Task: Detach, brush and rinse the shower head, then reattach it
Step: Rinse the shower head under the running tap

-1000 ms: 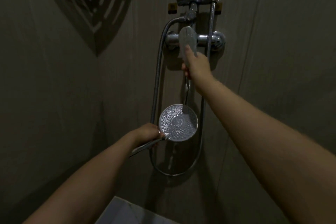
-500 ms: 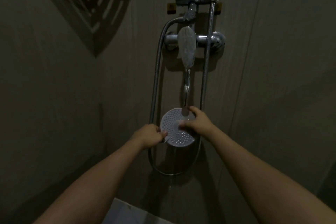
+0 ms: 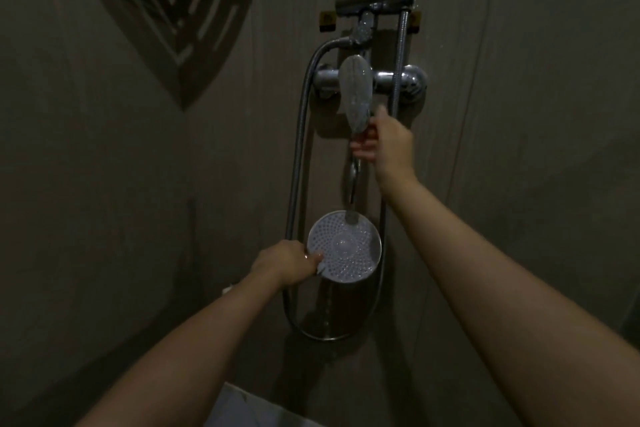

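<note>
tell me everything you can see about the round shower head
The shower head is a flat round disc, pale and translucent-looking plastic with a thin metallic rim. Its face is covered in rings of small nozzle dots around a smooth, domed centre. It faces the camera, held low in front of the wall inside the loop of the metal hose. The left hand grips it at its lower left edge. A thin stream of water falls from the tap spout onto its top edge. The right hand does not touch it.

2 bare forearms, no sleeves; possibly a ring [image 3: 306, 256] on the left hand [image 3: 287, 265].
</note>
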